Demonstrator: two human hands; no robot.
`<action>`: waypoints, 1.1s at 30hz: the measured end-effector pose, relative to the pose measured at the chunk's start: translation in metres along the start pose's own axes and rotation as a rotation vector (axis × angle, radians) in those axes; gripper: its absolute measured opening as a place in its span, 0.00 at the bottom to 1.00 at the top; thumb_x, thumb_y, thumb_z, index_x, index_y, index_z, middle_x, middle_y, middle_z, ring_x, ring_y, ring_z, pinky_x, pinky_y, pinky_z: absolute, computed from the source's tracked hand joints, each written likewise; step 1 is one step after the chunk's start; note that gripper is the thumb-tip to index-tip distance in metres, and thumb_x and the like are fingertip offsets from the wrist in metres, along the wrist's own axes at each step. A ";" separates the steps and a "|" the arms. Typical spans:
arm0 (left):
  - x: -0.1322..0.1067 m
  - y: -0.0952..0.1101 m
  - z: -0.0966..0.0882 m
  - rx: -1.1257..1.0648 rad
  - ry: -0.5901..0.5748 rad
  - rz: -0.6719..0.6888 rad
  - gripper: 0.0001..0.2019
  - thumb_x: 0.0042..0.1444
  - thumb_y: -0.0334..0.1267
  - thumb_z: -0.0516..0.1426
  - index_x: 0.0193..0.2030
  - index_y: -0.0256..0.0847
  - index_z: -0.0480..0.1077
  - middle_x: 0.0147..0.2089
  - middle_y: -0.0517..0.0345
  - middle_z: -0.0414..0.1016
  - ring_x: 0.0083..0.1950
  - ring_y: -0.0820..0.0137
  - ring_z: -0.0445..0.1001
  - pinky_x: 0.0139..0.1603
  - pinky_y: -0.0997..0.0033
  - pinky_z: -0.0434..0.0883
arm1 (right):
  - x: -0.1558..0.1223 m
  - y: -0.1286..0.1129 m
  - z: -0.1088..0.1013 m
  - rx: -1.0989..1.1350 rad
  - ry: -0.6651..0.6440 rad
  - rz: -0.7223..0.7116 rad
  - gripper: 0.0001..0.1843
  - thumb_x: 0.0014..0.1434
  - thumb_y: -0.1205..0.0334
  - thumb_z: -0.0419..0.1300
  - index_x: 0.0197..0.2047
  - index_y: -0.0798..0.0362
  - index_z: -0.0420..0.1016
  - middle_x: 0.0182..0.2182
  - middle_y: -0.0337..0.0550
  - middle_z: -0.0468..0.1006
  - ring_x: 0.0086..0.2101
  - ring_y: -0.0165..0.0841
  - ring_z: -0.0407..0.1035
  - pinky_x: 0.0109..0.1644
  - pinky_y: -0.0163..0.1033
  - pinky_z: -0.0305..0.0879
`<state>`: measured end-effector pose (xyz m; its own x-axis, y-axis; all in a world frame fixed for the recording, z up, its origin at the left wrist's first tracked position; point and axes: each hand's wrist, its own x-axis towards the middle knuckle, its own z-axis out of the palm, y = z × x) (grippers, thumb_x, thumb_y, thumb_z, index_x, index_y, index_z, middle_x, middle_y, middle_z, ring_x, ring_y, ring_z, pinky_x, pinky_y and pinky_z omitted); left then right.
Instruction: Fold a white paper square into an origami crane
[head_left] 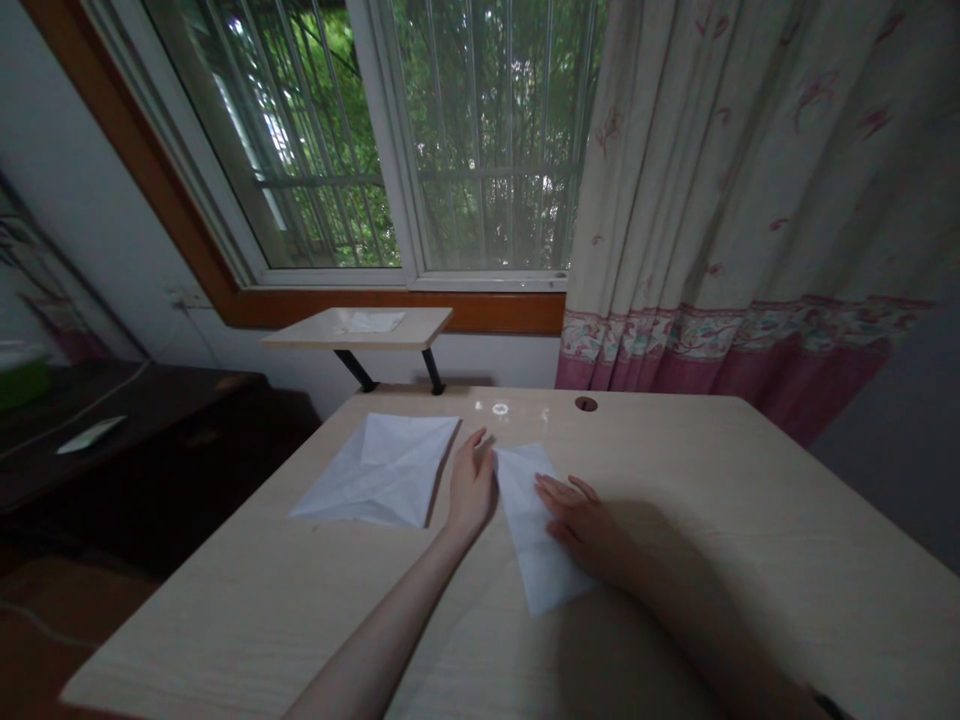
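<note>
Extends the left forearm (390,625) slanting rightward to the narrow white paper sheet (538,563), and the right forearm (690,610) in from the sheet's right, dim with shadow; both cut off at the lower border. Lays the right hand (581,518) flat over the sheet's right edge, palm down, fingers stretched away and leftward, slightly parted, the grip loose rather than clenched. Covers part of that edge with palm and fingers. Turns the left hand (472,485) inward beside the sheet's far left corner, fingers pointing away. Cannot tell of the left grip whether pinching that corner or merely touching. Rests the sheet on the pale desk (750,490).

Shows left of the sheet, beyond the left hand's outer side, a creased white paper (375,475); past the sheet, slightly right, a round brown cable grommet (586,404). Farther off, leftward of the sheet, has a raised shelf (300,337) bearing a flat white item (375,321), too small to make out. Beyond the sheet, includes a barred window (491,130), partly hidden rightward by a patterned curtain (675,200), cut off above.
</note>
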<state>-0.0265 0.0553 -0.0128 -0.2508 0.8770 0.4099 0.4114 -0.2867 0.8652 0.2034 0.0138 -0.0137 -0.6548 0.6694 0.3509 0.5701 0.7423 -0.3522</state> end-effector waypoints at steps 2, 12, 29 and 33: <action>0.001 -0.004 0.001 -0.004 -0.024 -0.010 0.19 0.63 0.39 0.52 0.59 0.39 0.67 0.61 0.46 0.70 0.63 0.58 0.68 0.66 0.53 0.61 | 0.000 -0.002 0.003 -0.043 -0.010 -0.018 0.26 0.71 0.53 0.48 0.69 0.49 0.59 0.65 0.50 0.63 0.64 0.41 0.58 0.68 0.58 0.50; 0.001 -0.011 0.005 0.083 -0.212 0.021 0.21 0.51 0.24 0.54 0.52 0.39 0.73 0.55 0.50 0.76 0.57 0.62 0.72 0.64 0.58 0.64 | 0.001 0.001 0.028 -0.246 -0.010 -0.133 0.21 0.69 0.62 0.53 0.64 0.48 0.66 0.60 0.42 0.71 0.57 0.36 0.68 0.61 0.44 0.65; 0.000 0.010 -0.001 0.147 -0.192 0.171 0.18 0.47 0.21 0.52 0.37 0.42 0.79 0.47 0.54 0.74 0.52 0.62 0.71 0.58 0.56 0.67 | -0.013 0.036 0.008 -0.273 0.104 -0.026 0.28 0.59 0.79 0.54 0.57 0.44 0.73 0.56 0.44 0.75 0.53 0.39 0.71 0.58 0.51 0.69; -0.003 0.006 -0.001 0.136 -0.197 0.264 0.21 0.46 0.19 0.51 0.39 0.41 0.78 0.48 0.52 0.73 0.53 0.62 0.71 0.58 0.56 0.68 | -0.020 0.047 0.013 -0.258 0.149 0.026 0.28 0.59 0.78 0.51 0.57 0.45 0.73 0.57 0.45 0.75 0.55 0.38 0.70 0.59 0.51 0.68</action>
<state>-0.0238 0.0510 -0.0084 0.0484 0.8408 0.5392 0.5556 -0.4713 0.6850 0.2369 0.0348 -0.0488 -0.5690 0.6711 0.4753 0.7055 0.6953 -0.1371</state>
